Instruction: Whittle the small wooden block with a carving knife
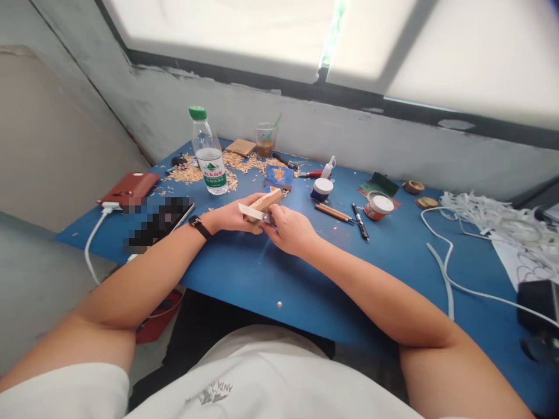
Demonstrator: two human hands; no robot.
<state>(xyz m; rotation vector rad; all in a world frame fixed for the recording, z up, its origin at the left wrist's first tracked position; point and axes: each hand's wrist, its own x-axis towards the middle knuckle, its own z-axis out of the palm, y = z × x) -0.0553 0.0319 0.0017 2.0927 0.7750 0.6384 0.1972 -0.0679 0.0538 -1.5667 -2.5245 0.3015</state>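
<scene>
Over the middle of the table, my left hand is closed around a pale block of wood, its far end sticking out to the upper right. In my right hand is a knife, its flat light blade pointing left across the near side of the wood. Most of the knife's handle is hidden by my fingers. Both hands are close together, and whether the blade edge touches the wood I cannot tell. Just beyond them lies a small blue painted piece with an orange shape.
A water bottle stands behind my left hand, near wood shavings and a cup. Jars, brown-handled tools and a pen lie to the right. A white cable crosses the right side; a phone lies left.
</scene>
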